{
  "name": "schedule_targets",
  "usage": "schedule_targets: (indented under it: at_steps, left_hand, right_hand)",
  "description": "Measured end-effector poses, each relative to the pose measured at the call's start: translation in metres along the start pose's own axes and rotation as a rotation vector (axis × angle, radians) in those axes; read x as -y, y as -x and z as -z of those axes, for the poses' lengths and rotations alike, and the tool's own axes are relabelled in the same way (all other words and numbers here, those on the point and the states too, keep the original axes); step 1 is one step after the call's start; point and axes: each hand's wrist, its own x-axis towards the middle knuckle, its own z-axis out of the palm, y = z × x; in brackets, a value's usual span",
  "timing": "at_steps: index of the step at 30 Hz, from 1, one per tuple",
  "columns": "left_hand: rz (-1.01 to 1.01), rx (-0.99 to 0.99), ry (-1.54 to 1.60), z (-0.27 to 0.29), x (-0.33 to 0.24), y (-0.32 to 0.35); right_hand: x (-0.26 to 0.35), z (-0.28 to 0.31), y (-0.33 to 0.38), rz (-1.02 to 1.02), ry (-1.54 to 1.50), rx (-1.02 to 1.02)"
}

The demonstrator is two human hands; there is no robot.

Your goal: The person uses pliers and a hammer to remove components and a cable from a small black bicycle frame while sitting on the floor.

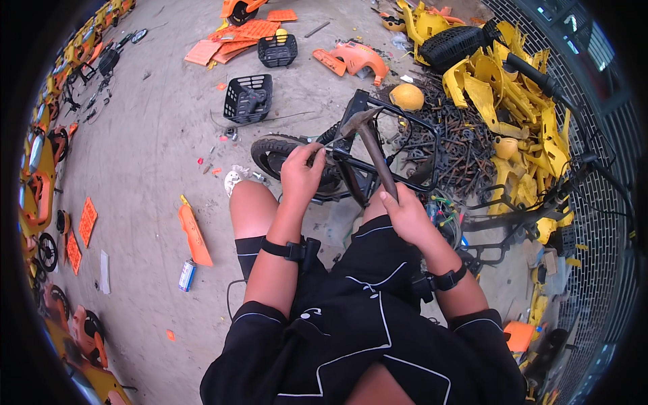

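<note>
My right hand [407, 214] is wrapped round the handle of a hammer [376, 156]. The hammer's worn metal head is raised over a black metal vehicle frame [432, 128] between my knees. In my left hand [304, 172], the fingers pinch a thin metal rod [330, 144] pointing at the frame's tube, just beside the hammer head. What the rod's tip touches is too small to tell. Below and left of that hand, a wheel with a black tyre [266, 150] is joined to the frame.
Right of the frame lie a heap of dark metal parts [466, 138] and piled yellow panels [496, 88]. Black baskets [248, 98] and orange panels [250, 30] are ahead. An orange strip [194, 233] and a spray can [187, 276] lie left. Orange-yellow vehicles [42, 182] line the far left.
</note>
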Motion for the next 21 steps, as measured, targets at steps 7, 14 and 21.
schedule_targets:
  at_steps: [7, 14, 21]
  left_hand:
    - [0.035, 0.021, 0.010, 0.008, -0.002, 0.002]
    - [0.021, 0.027, -0.009, 0.030, 0.004, 0.005]
    - [0.057, -0.039, 0.029, 0.045, 0.015, 0.008]
  right_hand:
    - [0.001, -0.011, 0.006, -0.048, 0.070, 0.001]
    - [-0.034, -0.020, -0.001, 0.026, 0.012, -0.010]
    - [0.029, 0.024, 0.007, -0.160, -0.568, 0.034]
